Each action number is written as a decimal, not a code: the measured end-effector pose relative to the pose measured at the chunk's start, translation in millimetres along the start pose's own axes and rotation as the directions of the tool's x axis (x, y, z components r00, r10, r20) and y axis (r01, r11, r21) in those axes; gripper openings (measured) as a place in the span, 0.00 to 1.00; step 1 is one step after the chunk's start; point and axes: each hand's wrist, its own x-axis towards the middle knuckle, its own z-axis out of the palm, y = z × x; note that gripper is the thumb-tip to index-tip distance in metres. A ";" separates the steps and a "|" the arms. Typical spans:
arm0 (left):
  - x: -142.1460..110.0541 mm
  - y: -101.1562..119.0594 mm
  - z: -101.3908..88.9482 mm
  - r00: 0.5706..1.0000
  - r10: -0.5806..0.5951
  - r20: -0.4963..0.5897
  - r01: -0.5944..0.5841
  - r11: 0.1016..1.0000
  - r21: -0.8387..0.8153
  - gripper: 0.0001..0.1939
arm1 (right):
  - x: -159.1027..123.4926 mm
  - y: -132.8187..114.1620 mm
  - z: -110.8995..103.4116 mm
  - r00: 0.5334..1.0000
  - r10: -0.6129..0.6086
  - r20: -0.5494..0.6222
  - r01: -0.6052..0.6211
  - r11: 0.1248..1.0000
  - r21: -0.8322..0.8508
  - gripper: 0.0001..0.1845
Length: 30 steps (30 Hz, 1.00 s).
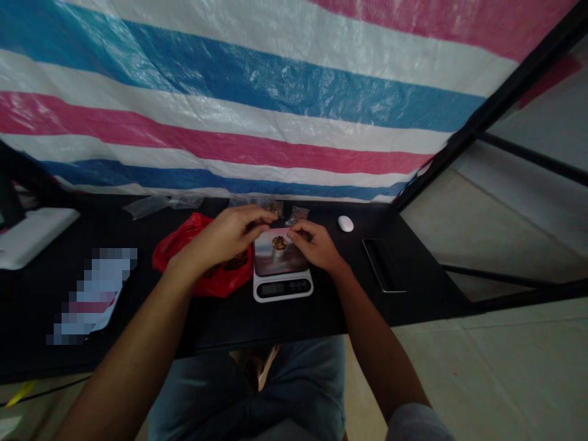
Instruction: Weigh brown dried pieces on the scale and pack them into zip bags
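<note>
A white kitchen scale [282, 285] with a steel plate stands on the black table [321, 312]. On its plate sits a small cup [279, 244] holding brown pieces. My left hand [225, 236] hovers over the scale's far left corner, fingers drawn together in a pinch; what it pinches is too small to name. My right hand [316, 244] rests at the plate's right side, fingers curled beside the cup, seemingly gripping a thin clear bag that I cannot make out. A red plastic bag [184, 251] with brown contents lies under my left wrist.
Small clear packets [297, 214] lie behind the scale, and more clear bags [147, 205] sit at the back left. A white mouse [345, 223] and a dark phone [383, 264] lie to the right. A white device [32, 236] and a paper [98, 288] sit on the left. A striped tarp [229, 110] hangs behind.
</note>
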 end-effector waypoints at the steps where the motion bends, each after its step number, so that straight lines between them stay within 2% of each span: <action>1: 2.3 -5.9 -7.3 0.998 -0.060 -0.031 0.061 0.998 0.025 0.16 | 0.0 -0.3 -0.2 1.000 0.007 -0.007 -0.007 1.000 -0.005 0.12; 3: 10.5 -22.6 -21.1 0.976 -0.201 -0.081 0.207 0.975 0.085 0.18 | 0.3 -1.1 -0.5 1.000 0.017 -0.016 -0.017 1.000 -0.009 0.12; 5: 23.4 -44.3 -30.4 0.932 -0.351 -0.086 0.361 0.916 0.177 0.20 | 0.8 -1.9 -0.5 1.000 0.020 -0.020 -0.020 1.000 -0.003 0.11; 7: 38.9 -67.3 -32.0 0.861 -0.505 -0.060 0.495 0.805 0.325 0.24 | 1.3 -2.5 -0.6 0.999 0.015 -0.028 -0.015 1.000 0.010 0.11; 8: 46.5 -78.0 -29.8 0.808 -0.587 -0.051 0.555 0.731 0.397 0.28 | 1.5 -2.6 -0.7 0.999 0.013 -0.034 -0.012 1.000 0.015 0.11; 9: 53.5 -87.6 -25.8 0.758 -0.652 -0.021 0.589 0.669 0.454 0.32 | 1.7 -2.7 -1.0 0.999 0.012 -0.039 -0.011 1.000 0.019 0.12; 10: 59.6 -95.8 -20.5 0.736 -0.677 0.012 0.580 0.640 0.504 0.33 | 1.8 -2.6 -1.5 0.999 0.014 -0.044 -0.013 1.000 0.021 0.12; 13: 71.2 -110.6 -2.9 0.740 -0.671 0.049 0.547 0.643 0.536 0.31 | 2.0 -2.0 -3.8 0.998 0.032 -0.061 -0.031 0.999 0.018 0.12; 17: 77.5 -113.9 10.6 0.784 -0.611 0.109 0.459 0.689 0.561 0.31 | 1.8 -1.6 -6.9 0.996 0.037 -0.082 -0.036 0.999 0.012 0.12; 20: 81.9 -113.4 15.3 0.845 -0.487 0.221 0.310 0.782 0.540 0.35 | 1.8 -2.1 -7.2 0.996 0.030 -0.078 -0.029 1.000 0.006 0.11; 23: 86.3 -114.2 20.5 0.876 -0.363 0.316 0.177 0.854 0.490 0.37 | 2.0 -2.5 -6.6 0.997 0.025 -0.072 -0.025 1.000 0.003 0.11; 27: 87.9 -112.6 22.3 0.890 -0.311 0.333 0.122 0.867 0.483 0.33 | 2.3 -2.0 -6.9 0.997 0.027 -0.078 -0.027 1.000 0.007 0.11; 30: 86.9 -105.9 13.4 0.899 -0.312 0.307 0.119 0.849 0.515 0.32 | 2.0 -2.1 -7.2 0.997 0.028 -0.079 -0.027 1.000 0.014 0.11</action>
